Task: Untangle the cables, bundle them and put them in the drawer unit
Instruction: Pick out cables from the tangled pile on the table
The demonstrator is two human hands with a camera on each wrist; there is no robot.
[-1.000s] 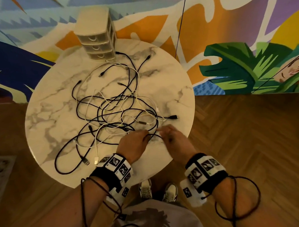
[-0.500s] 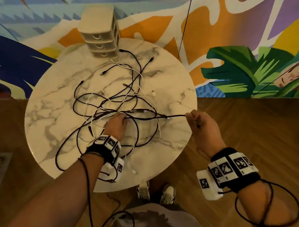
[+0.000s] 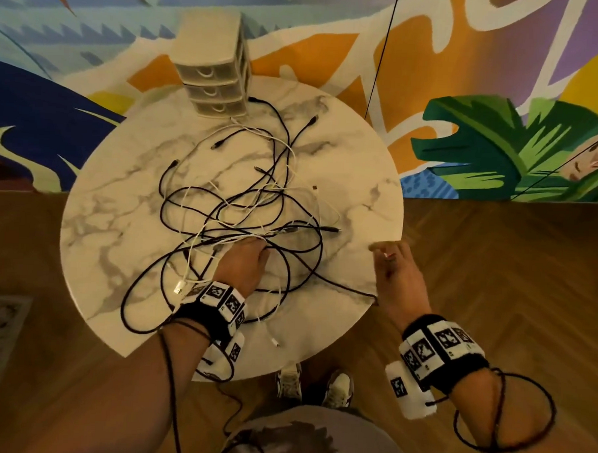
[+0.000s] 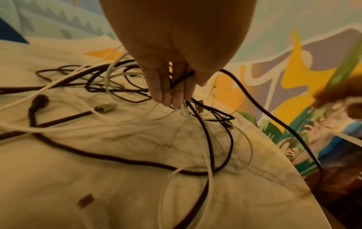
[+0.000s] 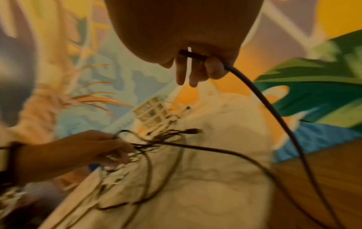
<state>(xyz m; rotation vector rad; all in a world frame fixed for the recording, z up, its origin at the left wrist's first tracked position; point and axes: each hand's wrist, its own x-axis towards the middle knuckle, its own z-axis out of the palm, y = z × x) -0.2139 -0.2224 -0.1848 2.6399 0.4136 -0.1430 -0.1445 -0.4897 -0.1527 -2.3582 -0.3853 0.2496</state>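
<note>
Left hand (image 3: 243,263): tangle of black and white cables (image 3: 243,217) pinned mid-bench, strands pinched in curled fingers (image 4: 168,91).
Drawer unit: beige three-drawer plastic unit (image 3: 213,75), far rim of round marble bench (image 3: 95,224), drawers closed.
Right hand (image 3: 396,273): one black cable (image 5: 274,111) pinched off the right rim.
Technique: knot to be held down, pull kept slow and level, snags eased.

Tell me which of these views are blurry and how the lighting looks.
Head view: fairly sharp, warm dim light, wide-angle bending of the round table. Left wrist view: soft, cables near the left hand smeared. Right wrist view: blurriest, the mural streaked, the right hand dark against it.
</note>
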